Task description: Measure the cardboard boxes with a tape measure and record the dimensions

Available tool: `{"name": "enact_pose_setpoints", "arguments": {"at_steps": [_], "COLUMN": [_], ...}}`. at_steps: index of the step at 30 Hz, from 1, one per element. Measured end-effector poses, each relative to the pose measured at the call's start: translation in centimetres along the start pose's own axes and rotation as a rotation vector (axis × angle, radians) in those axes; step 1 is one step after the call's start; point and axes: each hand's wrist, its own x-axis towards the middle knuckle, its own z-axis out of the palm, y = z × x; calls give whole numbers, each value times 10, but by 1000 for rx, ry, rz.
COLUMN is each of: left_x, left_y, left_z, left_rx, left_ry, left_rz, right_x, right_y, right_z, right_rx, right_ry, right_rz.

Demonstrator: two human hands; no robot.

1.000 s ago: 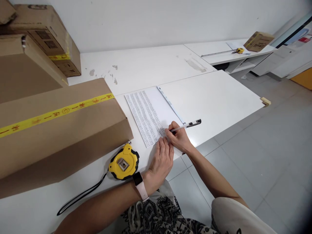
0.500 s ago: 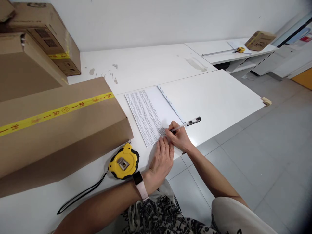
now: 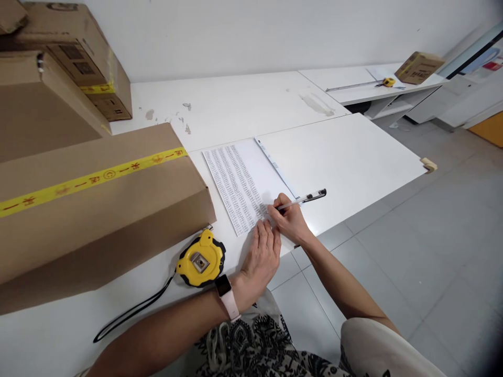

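My right hand [image 3: 290, 217] is closed around a pen [image 3: 310, 197] with a clear barrel and black cap end, its tip down at the lower part of a paper sheet [image 3: 267, 173]. Rows of small handwritten marks cover the sheet's left portion; the rest is blank apart from a printed strip along its right edge. Flat on the near edge of the paper lies my left hand [image 3: 262, 251], fingers stretched out and holding nothing. A watch with a pale band [image 3: 229, 300] is on the left wrist. Beside that wrist rests a yellow and black tape measure [image 3: 201, 259] with a black strap.
A large taped cardboard box [image 3: 102, 199] occupies the left of the white table [image 3: 334, 157]. More cartons [image 3: 82, 63] stand behind it against the wall. On the far right counter are a small carton [image 3: 419, 67] and another yellow tape measure [image 3: 388, 82]. Tiled floor lies to the right.
The view has shifted very slightly. My right hand still grips the pen at nearly the same spot on the sheet, and my left hand stays flat.
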Motion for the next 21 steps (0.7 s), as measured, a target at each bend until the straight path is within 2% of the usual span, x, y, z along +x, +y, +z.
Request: {"name": "enact_pose_setpoints", "arguments": {"at_steps": [11, 16, 21], "left_x": [1, 2, 0], "left_y": [-6, -4, 0], "left_z": [-13, -9, 0], "left_rx": [122, 47, 94], "left_ry": [-27, -4, 11], "left_rz": [42, 15, 16], "right_x": [0, 0, 0], "right_y": [1, 2, 2], "right_z": [-2, -1, -1], "right_rx": [-10, -34, 0], "right_ry": [-17, -2, -13], "right_rz": [11, 0, 17]}}
